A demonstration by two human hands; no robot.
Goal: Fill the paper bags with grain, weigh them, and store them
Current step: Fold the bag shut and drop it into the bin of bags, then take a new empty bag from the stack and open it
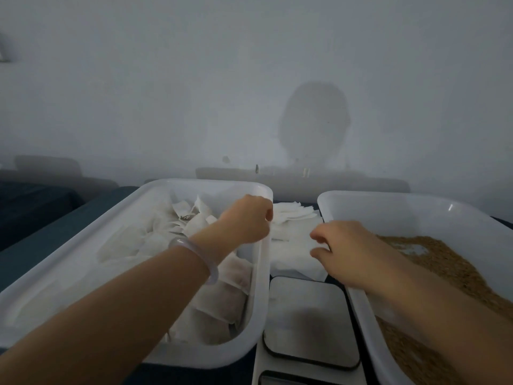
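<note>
Head view: the left hand [247, 218] and right hand [349, 251] curl over the empty bags [294, 237]; whether either grasps one is unclear. Thin bags may cling, so several could lift together. The pile lies flat mid-bench behind the scale [308, 315], its length running toward the far edge.

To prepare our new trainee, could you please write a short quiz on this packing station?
1. True or false: the grain lies in the right tub.
2. What lies between the two tubs, nearest the camera? A) scale B) spoon C) bottle
3. Fill in: the filled bags lie in the ___ tub.
Key: 1 true; 2 A; 3 left.
</note>
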